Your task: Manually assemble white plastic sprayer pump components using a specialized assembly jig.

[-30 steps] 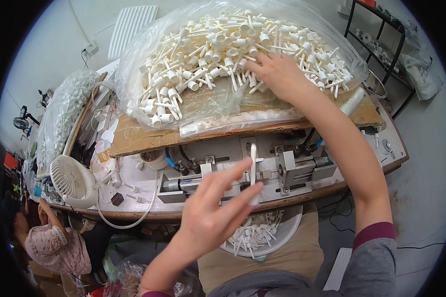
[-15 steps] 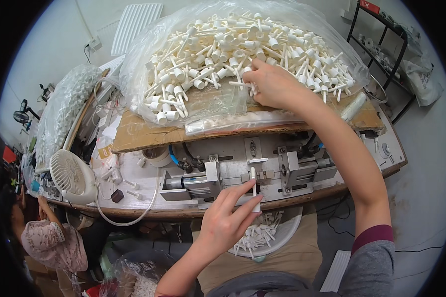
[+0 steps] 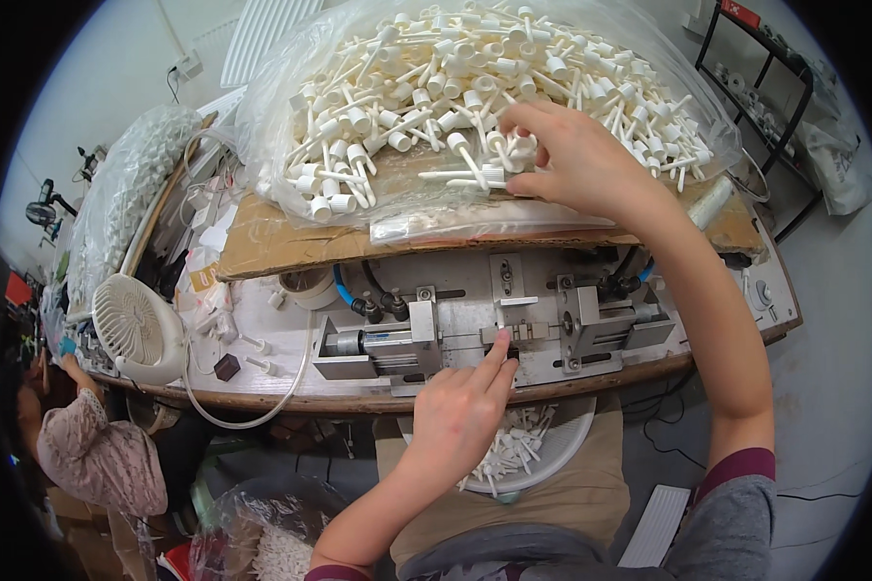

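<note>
My left hand [image 3: 460,416] reaches over the table's front edge with its index finger stretched out. The fingertip presses into the small metal clamping fixture [image 3: 528,332], where a sliver of white plastic shows just beyond it. No piece shows in that hand's grip. At the pile of white plastic pieces [image 3: 436,87], each a thin stem with a cup-shaped end, my right hand [image 3: 591,160] hovers at the near edge. Its thumb and fingers are spread around a few loose pieces [image 3: 518,150], apparently without gripping them.
A cardboard sheet [image 3: 291,247] and clear plastic bag carry the pile. Metal cylinder units [image 3: 383,344] flank the fixture. A white basin [image 3: 572,450] with similar pieces sits on my lap. A white fan [image 3: 136,324] stands left; a person in pink [image 3: 102,455] is beyond.
My left hand has moved its white piece into the fixture and now presses there with the index finger. My right hand's fingers have spread, and several pieces at the pile's edge have shifted.
</note>
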A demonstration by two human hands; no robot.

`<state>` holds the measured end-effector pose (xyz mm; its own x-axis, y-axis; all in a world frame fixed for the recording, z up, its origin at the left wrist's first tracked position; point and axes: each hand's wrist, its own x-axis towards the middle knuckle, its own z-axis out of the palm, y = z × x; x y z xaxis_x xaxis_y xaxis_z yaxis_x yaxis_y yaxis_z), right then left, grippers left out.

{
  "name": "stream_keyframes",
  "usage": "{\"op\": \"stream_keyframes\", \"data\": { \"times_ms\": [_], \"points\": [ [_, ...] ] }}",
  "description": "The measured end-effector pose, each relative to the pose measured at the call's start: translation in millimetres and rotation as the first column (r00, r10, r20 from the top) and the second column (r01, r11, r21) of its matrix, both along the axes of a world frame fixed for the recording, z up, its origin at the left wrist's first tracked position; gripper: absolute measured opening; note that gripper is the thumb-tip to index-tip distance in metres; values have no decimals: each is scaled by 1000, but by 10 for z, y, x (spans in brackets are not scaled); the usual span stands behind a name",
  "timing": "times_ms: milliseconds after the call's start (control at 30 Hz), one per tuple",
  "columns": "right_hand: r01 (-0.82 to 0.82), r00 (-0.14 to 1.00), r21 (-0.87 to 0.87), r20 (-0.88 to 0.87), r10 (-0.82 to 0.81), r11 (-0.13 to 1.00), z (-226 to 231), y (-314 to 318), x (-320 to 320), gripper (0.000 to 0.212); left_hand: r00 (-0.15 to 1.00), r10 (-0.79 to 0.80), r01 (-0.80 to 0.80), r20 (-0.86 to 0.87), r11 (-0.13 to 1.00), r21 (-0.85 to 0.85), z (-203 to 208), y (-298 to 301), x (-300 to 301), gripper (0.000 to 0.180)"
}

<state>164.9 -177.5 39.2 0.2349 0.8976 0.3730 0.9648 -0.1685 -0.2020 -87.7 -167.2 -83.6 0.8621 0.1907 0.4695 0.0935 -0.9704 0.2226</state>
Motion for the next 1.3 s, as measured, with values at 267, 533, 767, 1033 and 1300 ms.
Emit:
{"op": "stream_keyframes", "data": {
  "times_ms": [267,533,767,1033,1300],
  "points": [
    [-107,993,-42,-64,104,993,-92,-111,80,9,1000,6,-6,-11,999,-54,25,11,13,25],
    [-159,984,149,-59,169,976,-210,-467,-167,9,998,-27,18,-61,990,-141,130,63,-39,32],
    [-178,977,220,-76,199,959,-271,-794,-347,28,918,10,77,397,976,-204,766,598,325,24],
    [-86,976,328,-162,146,941,-917,-1231,-1243,27,986,110,-94,127,988,-123,808,1542,987,33],
    [-101,981,102,177,82,990,-1204,-1105,-1420,21,958,90,7,273,942,-336,842,1344,830,24]
  ]
}}
